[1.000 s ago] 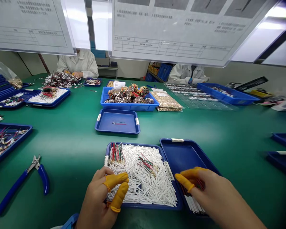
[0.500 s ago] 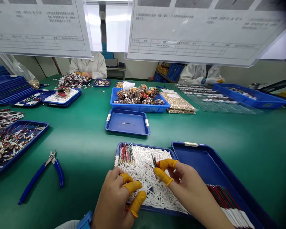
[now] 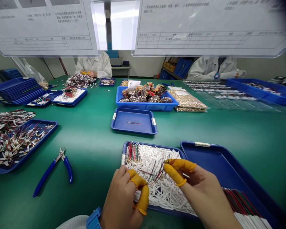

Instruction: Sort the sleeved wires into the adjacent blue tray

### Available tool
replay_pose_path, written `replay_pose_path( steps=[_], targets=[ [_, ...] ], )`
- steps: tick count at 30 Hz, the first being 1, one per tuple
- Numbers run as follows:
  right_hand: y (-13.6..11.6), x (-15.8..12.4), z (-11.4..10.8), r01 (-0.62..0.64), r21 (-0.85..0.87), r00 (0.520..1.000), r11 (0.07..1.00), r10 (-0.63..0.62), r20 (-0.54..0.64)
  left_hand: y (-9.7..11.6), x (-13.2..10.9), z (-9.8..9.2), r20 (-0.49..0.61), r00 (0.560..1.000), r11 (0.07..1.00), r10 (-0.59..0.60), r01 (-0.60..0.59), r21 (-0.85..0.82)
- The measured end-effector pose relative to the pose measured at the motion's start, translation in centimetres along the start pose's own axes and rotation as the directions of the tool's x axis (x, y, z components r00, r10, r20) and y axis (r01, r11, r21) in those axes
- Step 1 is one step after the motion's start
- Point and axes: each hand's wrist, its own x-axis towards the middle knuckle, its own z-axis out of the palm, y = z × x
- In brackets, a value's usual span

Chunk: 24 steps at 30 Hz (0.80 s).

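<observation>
Left hand (image 3: 122, 200): palm down over the near edge of the tray, blue wristband (image 3: 93, 218) at the wrist. Yellow finger cots (image 3: 141, 198) on the curled fingers; grip partly closed just above the white tubes (image 3: 154, 187), any hold on wire impossible to tell. Right hand (image 3: 200, 187): raised beside the left, thumb and forefinger in yellow cots (image 3: 177, 168) pinched shut on a loose bunch of thin multicoloured wires (image 3: 157, 173), strands trailing down toward the left fingers, directly over the tubes.

Beneath both hands, a blue tray (image 3: 154, 147) heaped with the tubes; upright red-and-green wire bundle (image 3: 132, 152) at its far left corner. Just right, a second blue tray (image 3: 228, 152) with a row of finished wires (image 3: 240, 202). On the green desk (image 3: 90, 140), left: blue-handled side cutters (image 3: 53, 173), tray of crimped wires (image 3: 45, 122). Farther: small blue tray (image 3: 133, 130), blue crate (image 3: 145, 107) of tangled harnesses, white-coated co-worker (image 3: 92, 65).
</observation>
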Motion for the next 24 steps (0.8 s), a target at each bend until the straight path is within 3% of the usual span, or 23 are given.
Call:
replay_pose_path(
  steps=[3, 5, 8, 10, 13, 15, 18, 21, 24],
  targets=[
    [0.1, 0.8, -1.3, -0.039, -0.027, 0.992, 0.999, 0.035, -0.118, 0.0, -0.1, 0.0, -0.016, 1.000, 1.000, -0.011, 0.011, 0.019],
    [0.2, 1.0, -1.9, -0.037, -0.202, 0.987, 0.979, 0.003, -0.163, -0.1, -0.2, 0.1, -0.038, 0.999, 1.000, -0.015, 0.016, 0.018],
    [0.2, 0.5, -1.8, 0.044, -0.483, 0.967, 0.874, -0.158, -0.198, -0.3, -0.2, 0.0, -0.065, 0.997, 0.999, -0.044, 0.044, 0.006],
    [0.3, -0.4, -0.8, 0.095, -0.458, 0.965, 0.884, -0.194, -0.174, -0.4, -0.1, 0.0, -0.077, 0.995, 0.997, -0.070, 0.068, -0.029],
    [0.5, -2.0, 1.6, 0.044, -0.171, 0.999, 0.984, -0.045, -0.003, -0.4, 0.0, 0.0, -0.105, 0.992, 0.991, -0.070, 0.058, -0.119],
    [0.5, -2.7, 2.8, -0.031, -0.043, 0.993, 0.999, 0.036, 0.109, -0.3, 0.0, 0.0, -0.112, 0.992, 0.988, -0.056, 0.039, -0.151],
    [0.5, -2.7, 2.7, -0.070, 0.021, 0.995, 0.997, 0.068, 0.074, -0.3, -0.2, 0.0, -0.088, 0.994, 0.988, -0.067, 0.053, -0.146],
    [0.6, -1.5, 0.9, -0.028, -0.064, 0.998, 0.998, 0.025, -0.059, -0.5, -0.3, 0.1, -0.058, 0.995, 0.987, -0.087, 0.078, -0.141],
    [0.9, -0.2, -0.9, 0.065, -0.377, 0.981, 0.924, -0.129, -0.146, -0.5, -0.2, 0.0, -0.027, 0.993, 0.978, -0.113, 0.107, -0.180]
  ],
)
